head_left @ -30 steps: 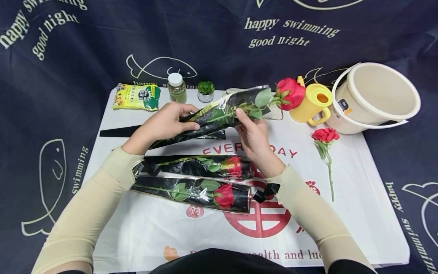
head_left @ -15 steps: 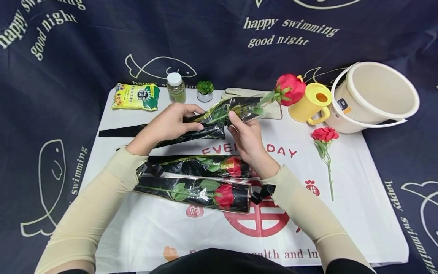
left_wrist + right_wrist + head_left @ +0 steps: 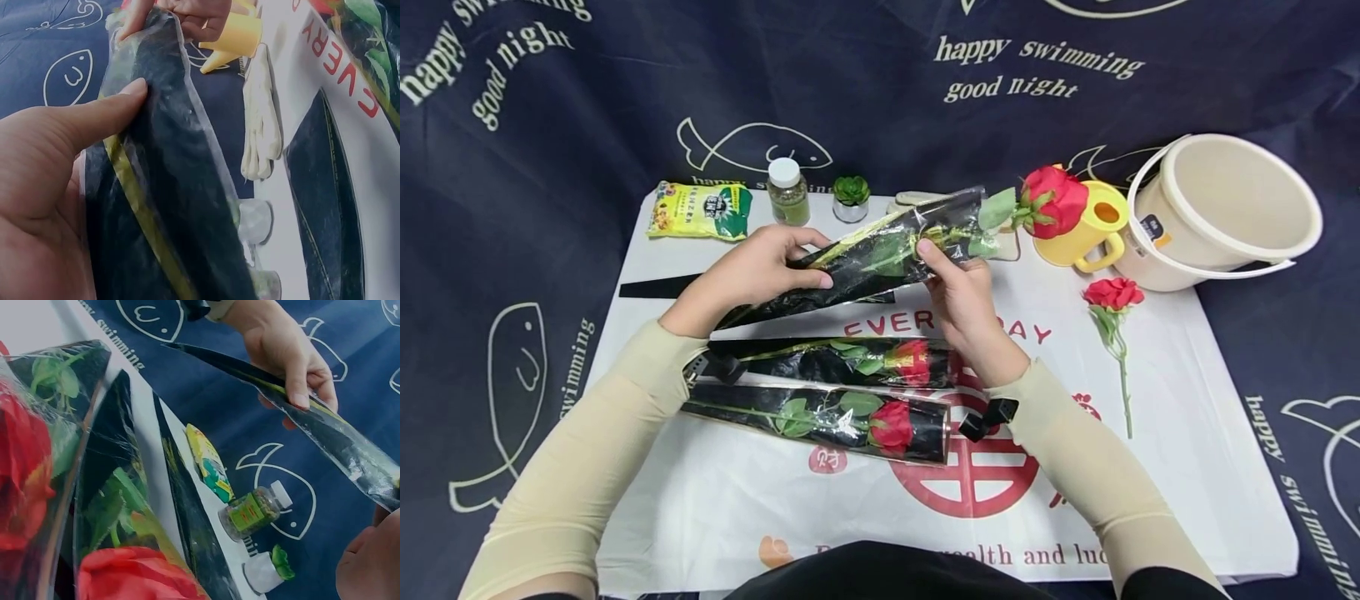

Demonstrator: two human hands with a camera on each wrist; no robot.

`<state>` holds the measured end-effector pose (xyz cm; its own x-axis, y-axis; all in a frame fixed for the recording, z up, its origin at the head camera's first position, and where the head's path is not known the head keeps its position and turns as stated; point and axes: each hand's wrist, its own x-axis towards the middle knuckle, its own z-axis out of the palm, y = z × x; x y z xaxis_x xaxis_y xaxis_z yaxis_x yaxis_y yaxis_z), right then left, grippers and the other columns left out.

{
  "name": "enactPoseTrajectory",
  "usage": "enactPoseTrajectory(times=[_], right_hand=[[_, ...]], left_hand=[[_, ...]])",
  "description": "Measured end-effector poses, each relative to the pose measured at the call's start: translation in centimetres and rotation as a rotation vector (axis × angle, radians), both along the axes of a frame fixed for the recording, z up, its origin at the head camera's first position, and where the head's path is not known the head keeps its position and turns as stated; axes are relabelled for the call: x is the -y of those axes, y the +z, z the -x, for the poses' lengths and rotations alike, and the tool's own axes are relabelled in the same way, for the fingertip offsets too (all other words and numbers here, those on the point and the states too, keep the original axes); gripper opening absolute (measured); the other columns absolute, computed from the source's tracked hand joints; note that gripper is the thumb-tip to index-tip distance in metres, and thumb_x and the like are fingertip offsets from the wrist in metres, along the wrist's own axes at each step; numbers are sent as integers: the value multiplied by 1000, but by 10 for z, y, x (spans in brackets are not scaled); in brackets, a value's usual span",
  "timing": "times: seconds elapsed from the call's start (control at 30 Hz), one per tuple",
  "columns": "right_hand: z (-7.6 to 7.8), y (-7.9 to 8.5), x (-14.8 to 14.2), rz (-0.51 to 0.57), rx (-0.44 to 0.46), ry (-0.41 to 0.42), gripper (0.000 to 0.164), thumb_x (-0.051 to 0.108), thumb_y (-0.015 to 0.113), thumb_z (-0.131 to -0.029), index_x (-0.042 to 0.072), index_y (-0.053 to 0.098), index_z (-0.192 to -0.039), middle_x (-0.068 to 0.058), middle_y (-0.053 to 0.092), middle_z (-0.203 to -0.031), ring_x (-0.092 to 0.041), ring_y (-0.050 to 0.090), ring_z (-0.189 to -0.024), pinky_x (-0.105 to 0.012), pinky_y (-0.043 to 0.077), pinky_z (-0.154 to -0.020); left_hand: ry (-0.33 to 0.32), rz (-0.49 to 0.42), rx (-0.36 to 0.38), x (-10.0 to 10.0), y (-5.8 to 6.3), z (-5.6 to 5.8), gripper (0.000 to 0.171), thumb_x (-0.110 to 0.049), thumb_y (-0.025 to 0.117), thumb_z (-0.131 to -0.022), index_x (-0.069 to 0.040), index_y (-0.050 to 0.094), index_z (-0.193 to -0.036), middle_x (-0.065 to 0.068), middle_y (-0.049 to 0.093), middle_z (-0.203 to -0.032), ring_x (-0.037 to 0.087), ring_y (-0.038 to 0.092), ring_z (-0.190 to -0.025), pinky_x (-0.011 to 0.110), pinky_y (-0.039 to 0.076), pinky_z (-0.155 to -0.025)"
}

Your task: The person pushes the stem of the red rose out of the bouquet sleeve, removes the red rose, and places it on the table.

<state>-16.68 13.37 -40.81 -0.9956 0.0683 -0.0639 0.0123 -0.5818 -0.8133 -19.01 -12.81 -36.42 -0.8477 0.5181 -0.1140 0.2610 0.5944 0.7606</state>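
Observation:
My left hand [image 3: 763, 267] grips a black and clear flower sleeve [image 3: 857, 262] around its lower middle, thumb on top. Near the sleeve's mouth, my right hand [image 3: 962, 300] pinches it, thumb over the film. A red artificial rose [image 3: 1054, 202] sits partly inside: its bloom and a leaf stick out at the right end, while more leaves show through the film. The left wrist view shows my thumb pressed against the held sleeve [image 3: 169, 144]. Held above the table, the sleeve slants up to the right. In the right wrist view its narrow end points away beyond my left hand [image 3: 287, 362].
Two sleeved roses [image 3: 891, 429] lie in front, and a flat black sleeve [image 3: 658, 287] lies behind. A loose rose [image 3: 1112, 296] is at right. Along the back stand a yellow packet [image 3: 700, 210], jar [image 3: 787, 196], small succulent [image 3: 851, 196], yellow watering can [image 3: 1082, 225] and bucket [image 3: 1225, 208]; pale gloves lie there too.
Over the last half second my right hand and the rose have shifted right, and my left hand slightly left. The sleeve looks straighter and less crumpled between them.

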Motion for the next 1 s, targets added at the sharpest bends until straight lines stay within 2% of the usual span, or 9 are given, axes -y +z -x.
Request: enactPoseTrajectory(times=[0.1,0.23,0.37,0.53,0.6,0.67,0.77,0.87,1.0], right_hand=[[2,2,-4,19,-11,1,44,3,80,-73,3,61,-113,-10,63,-101,-18,59,-83,-28,45,-69],[3,6,-7,34,-41,15,53,-1,78,-74,7,56,-122,-13,59,-115,-21,59,-92,-32,47,-78],[3,7,-5,22,-44,35,56,-1,77,-75,8,54,-124,-15,57,-120,-24,59,-97,-35,46,-84],[2,6,-1,6,-21,12,53,0,78,-74,6,56,-122,-15,58,-117,-24,59,-97,-39,44,-89],[2,6,1,-3,-15,5,52,1,79,-74,5,57,-120,-15,59,-116,-24,60,-97,-39,44,-89],[1,5,3,-14,-14,9,52,2,79,-74,4,57,-120,-15,58,-117,-24,59,-98,-39,44,-89],[0,4,5,-21,-18,24,53,3,79,-74,4,56,-121,-15,58,-118,-24,59,-100,-38,45,-88],[-1,2,3,-44,15,43,51,7,81,-73,2,57,-118,-13,60,-112,-20,59,-92,-33,48,-81],[-4,-3,-6,-71,61,87,42,13,79,-76,1,56,-108,-7,60,-92,-15,57,-77,-30,47,-70]], left_hand=[[5,2,21,1,2,2,50,-37,74,-80,-19,58,-124,4,52,-63,17,42,-52,35,38,-58],[8,17,15,2,3,4,52,-38,74,-79,-18,58,-124,5,65,-88,14,56,-73,35,42,-72],[-35,29,-6,5,3,6,50,-35,73,-82,-16,58,-125,6,65,-92,20,54,-65,36,43,-70],[-82,-16,-37,0,0,8,59,-41,72,-81,-16,54,-130,3,59,-117,17,58,-88,36,43,-80],[-87,-52,-33,-5,-1,8,60,-41,74,-79,-17,54,-130,4,62,-112,16,56,-83,36,44,-75],[-84,-76,-30,-9,-1,7,56,-37,75,-79,-18,55,-128,2,63,-89,15,50,-64,34,42,-66],[-81,-87,-34,-13,-2,7,50,-29,76,-80,-17,57,-125,0,47,-63,17,31,-48,34,36,-57],[-57,-82,-54,-12,-3,6,46,-25,76,-80,-17,59,-123,-3,41,-62,15,33,-50,32,36,-61],[-31,-91,-55,-7,-5,8,39,-25,75,-82,-20,61,-118,-2,53,-67,16,37,-52,33,36,-61]])
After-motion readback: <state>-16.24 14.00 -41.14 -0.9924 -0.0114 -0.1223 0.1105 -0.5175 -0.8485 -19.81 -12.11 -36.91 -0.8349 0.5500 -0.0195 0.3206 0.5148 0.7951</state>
